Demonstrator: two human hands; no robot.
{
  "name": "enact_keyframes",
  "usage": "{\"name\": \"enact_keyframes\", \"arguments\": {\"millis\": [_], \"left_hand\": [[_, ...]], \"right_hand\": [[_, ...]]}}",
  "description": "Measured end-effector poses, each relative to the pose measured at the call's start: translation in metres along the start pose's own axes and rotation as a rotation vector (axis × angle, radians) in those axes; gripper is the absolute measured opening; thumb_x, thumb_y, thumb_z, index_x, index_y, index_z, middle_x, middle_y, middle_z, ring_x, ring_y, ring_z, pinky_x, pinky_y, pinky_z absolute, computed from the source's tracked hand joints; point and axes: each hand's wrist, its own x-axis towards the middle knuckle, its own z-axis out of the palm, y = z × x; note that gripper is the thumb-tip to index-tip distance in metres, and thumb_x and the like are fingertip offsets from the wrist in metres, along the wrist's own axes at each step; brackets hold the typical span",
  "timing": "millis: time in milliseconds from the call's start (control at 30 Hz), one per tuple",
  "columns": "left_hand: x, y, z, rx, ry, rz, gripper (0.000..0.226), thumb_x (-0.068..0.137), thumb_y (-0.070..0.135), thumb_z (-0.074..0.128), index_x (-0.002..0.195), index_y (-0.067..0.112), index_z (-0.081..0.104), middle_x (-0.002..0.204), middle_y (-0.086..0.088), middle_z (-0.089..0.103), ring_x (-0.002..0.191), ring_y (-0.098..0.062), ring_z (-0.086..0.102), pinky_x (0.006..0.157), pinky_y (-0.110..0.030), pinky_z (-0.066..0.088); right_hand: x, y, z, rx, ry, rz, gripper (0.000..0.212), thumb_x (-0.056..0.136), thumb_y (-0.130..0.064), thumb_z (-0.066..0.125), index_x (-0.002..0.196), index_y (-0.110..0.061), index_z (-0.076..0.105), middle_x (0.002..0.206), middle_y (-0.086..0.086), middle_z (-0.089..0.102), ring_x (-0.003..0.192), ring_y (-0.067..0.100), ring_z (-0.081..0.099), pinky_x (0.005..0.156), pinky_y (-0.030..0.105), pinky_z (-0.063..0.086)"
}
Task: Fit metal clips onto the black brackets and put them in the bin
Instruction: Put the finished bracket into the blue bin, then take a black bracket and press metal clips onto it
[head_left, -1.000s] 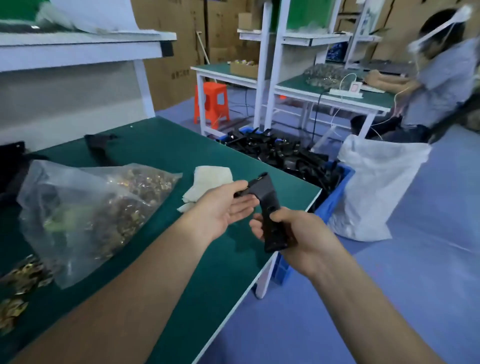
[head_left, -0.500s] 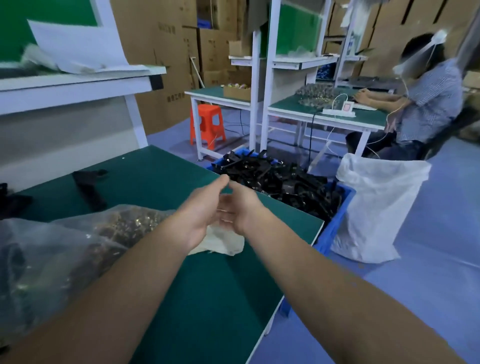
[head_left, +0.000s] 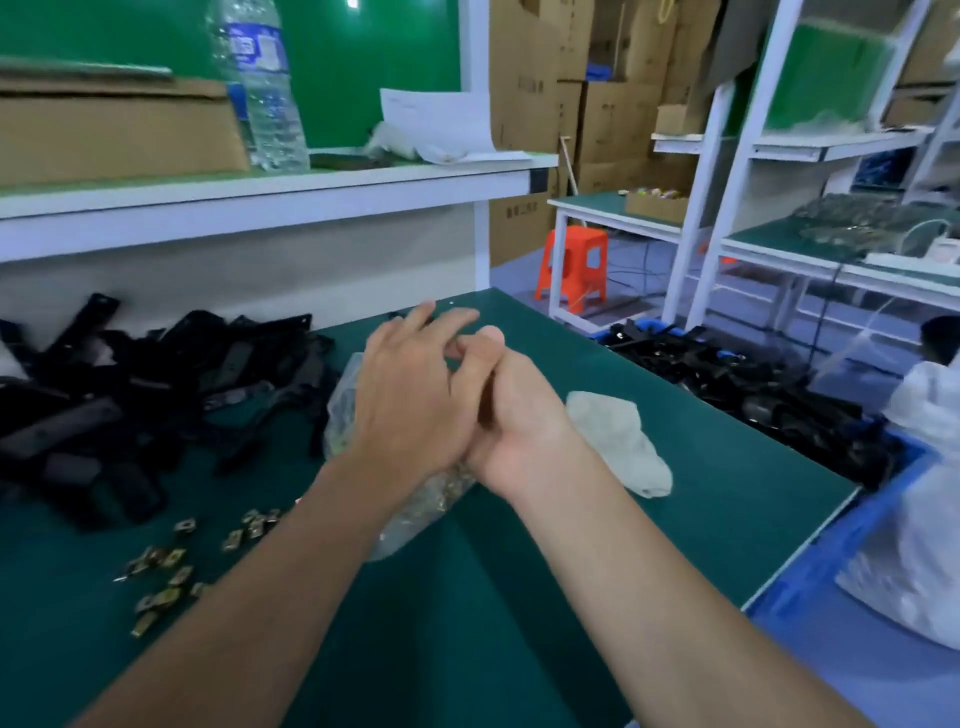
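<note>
My left hand (head_left: 410, 400) and my right hand (head_left: 519, 421) meet above the middle of the green table (head_left: 701, 499), touching each other. The left fingers are spread and relaxed. The right fingers are loosely curled and mostly hidden behind the left hand, and nothing shows in either hand. Under them lies a clear plastic bag of metal clips (head_left: 421, 512). Loose brass-coloured clips (head_left: 161, 564) are scattered at the near left. A pile of black brackets (head_left: 130, 400) lies at the far left. A blue bin (head_left: 831, 545) with black brackets (head_left: 753, 384) stands beside the table's right edge.
A white cloth (head_left: 618, 441) lies right of my hands. A white sack (head_left: 924, 519) stands in the bin's near end. A shelf above the table carries a water bottle (head_left: 265, 88) and a cardboard box (head_left: 114, 130). An orange stool (head_left: 574, 267) and other benches stand beyond.
The black bracket held in my right hand a second ago is gone from my hands. Both hands have come together, and the view has swung left toward the bracket pile.
</note>
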Motion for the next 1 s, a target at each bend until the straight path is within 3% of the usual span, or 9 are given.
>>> {"name": "enact_keyframes", "arguments": {"millis": [100, 167, 367, 467, 567, 700, 767, 867, 1000], "left_hand": [[-0.03, -0.062, -0.048, 0.062, 0.194, -0.064, 0.051, 0.102, 0.046, 0.038, 0.141, 0.021, 0.059, 0.143, -0.01, 0.059, 0.139, -0.026, 0.048, 0.115, -0.051, 0.035], [-0.055, -0.108, -0.072, 0.119, 0.261, -0.22, 0.048, 0.102, 0.044, 0.047, 0.144, 0.021, 0.054, 0.147, -0.007, 0.056, 0.138, -0.026, 0.049, 0.114, -0.05, 0.039], [-0.132, -0.205, -0.102, 0.263, 0.109, -0.635, 0.061, 0.095, 0.044, 0.063, 0.152, 0.031, 0.044, 0.156, -0.002, 0.045, 0.13, -0.024, 0.053, 0.105, -0.039, 0.043], [-0.151, -0.224, -0.096, 0.194, -0.087, -0.631, 0.056, 0.092, 0.043, 0.067, 0.146, 0.036, 0.051, 0.147, 0.005, 0.056, 0.123, -0.02, 0.058, 0.099, -0.03, 0.044], [-0.159, -0.238, -0.087, 0.226, -0.166, -0.533, 0.048, 0.093, 0.043, 0.064, 0.14, 0.033, 0.061, 0.156, 0.017, 0.043, 0.135, -0.012, 0.049, 0.114, -0.025, 0.032], [-0.152, -0.261, -0.086, 0.242, -0.204, -0.486, 0.052, 0.102, 0.043, 0.05, 0.153, 0.035, 0.045, 0.166, 0.013, 0.028, 0.15, -0.012, 0.028, 0.121, -0.025, 0.015], [-0.146, -0.27, -0.085, 0.275, -0.204, -0.442, 0.05, 0.105, 0.039, 0.045, 0.155, 0.035, 0.04, 0.166, 0.012, 0.027, 0.152, -0.01, 0.021, 0.121, -0.025, 0.011], [-0.136, -0.281, -0.088, 0.248, -0.137, -0.455, 0.043, 0.103, 0.03, 0.052, 0.145, 0.034, 0.055, 0.158, 0.015, 0.043, 0.146, -0.009, 0.035, 0.118, -0.027, 0.022], [-0.133, -0.287, -0.092, 0.195, 0.0, -0.502, 0.026, 0.09, 0.019, 0.072, 0.111, 0.034, 0.077, 0.121, 0.017, 0.071, 0.113, -0.01, 0.061, 0.093, -0.021, 0.04]], "right_hand": [[0.006, 0.037, 0.036, -0.133, -0.08, 0.132, 0.015, 0.101, -0.022, 0.055, 0.102, -0.009, 0.064, 0.104, 0.015, 0.065, 0.092, 0.029, 0.06, 0.081, 0.035, 0.054], [0.014, 0.062, 0.054, -0.104, -0.095, 0.195, 0.026, 0.099, -0.023, 0.06, 0.118, -0.006, 0.06, 0.117, 0.014, 0.063, 0.103, 0.03, 0.062, 0.092, 0.04, 0.055], [0.069, 0.132, 0.093, -0.328, -0.005, 0.298, 0.069, 0.096, -0.027, 0.069, 0.155, -0.011, 0.039, 0.162, 0.015, 0.034, 0.148, 0.034, 0.033, 0.113, 0.045, 0.04], [0.105, 0.157, 0.095, -0.765, 0.059, 0.205, 0.07, 0.094, -0.023, 0.071, 0.155, -0.016, 0.039, 0.159, 0.006, 0.038, 0.138, 0.026, 0.042, 0.106, 0.041, 0.043], [0.141, 0.182, 0.09, -1.166, 0.041, 0.138, 0.077, 0.094, -0.018, 0.066, 0.16, -0.018, 0.026, 0.144, 0.006, 0.048, 0.11, 0.021, 0.052, 0.089, 0.04, 0.046], [0.179, 0.209, 0.086, -1.446, 0.101, 0.096, 0.082, 0.094, -0.041, 0.066, 0.16, -0.02, 0.022, 0.153, 0.01, 0.043, 0.134, 0.034, 0.044, 0.1, 0.046, 0.047], [0.191, 0.219, 0.089, -1.511, 0.156, 0.079, 0.086, 0.093, -0.048, 0.066, 0.16, -0.021, 0.02, 0.139, 0.012, 0.053, 0.117, 0.035, 0.055, 0.095, 0.048, 0.051], [0.204, 0.233, 0.093, -1.481, 0.17, 0.112, 0.084, 0.093, -0.041, 0.07, 0.16, -0.023, 0.022, 0.138, 0.011, 0.055, 0.075, 0.022, 0.048, 0.075, 0.038, 0.047], [0.208, 0.24, 0.094, -1.601, 0.132, 0.002, 0.067, 0.094, -0.036, 0.067, 0.153, -0.027, 0.037, 0.133, 0.004, 0.061, 0.1, 0.027, 0.059, 0.083, 0.038, 0.051]]}}
